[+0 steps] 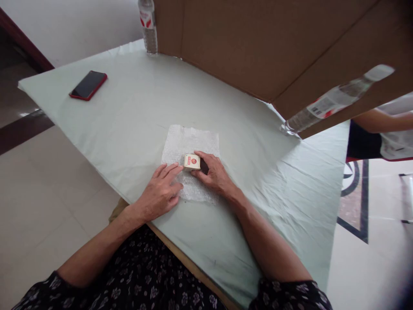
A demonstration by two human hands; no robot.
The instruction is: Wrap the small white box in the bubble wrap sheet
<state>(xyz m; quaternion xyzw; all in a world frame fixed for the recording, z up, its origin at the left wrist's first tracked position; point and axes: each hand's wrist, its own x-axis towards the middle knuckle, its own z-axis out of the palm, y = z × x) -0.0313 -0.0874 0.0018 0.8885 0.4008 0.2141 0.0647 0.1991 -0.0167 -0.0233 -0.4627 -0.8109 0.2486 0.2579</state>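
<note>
A small cream box (192, 162) with a red mark on its top sits on a white sheet of bubble wrap (190, 140) spread on the pale green tablecloth (129, 116). My right hand (213, 172) has its fingers closed round the box's right side. My left hand (161, 191) lies flat on the near left part of the wrap, fingers stretched out, fingertips just short of the box.
A red-cased phone (88, 85) lies at the far left of the table. A cardboard screen (274, 43) stands along the far side, with a plastic water bottle (147, 26) at its left end and another bottle (332, 101) at its right. Another person's arm (380, 120) shows at the right edge.
</note>
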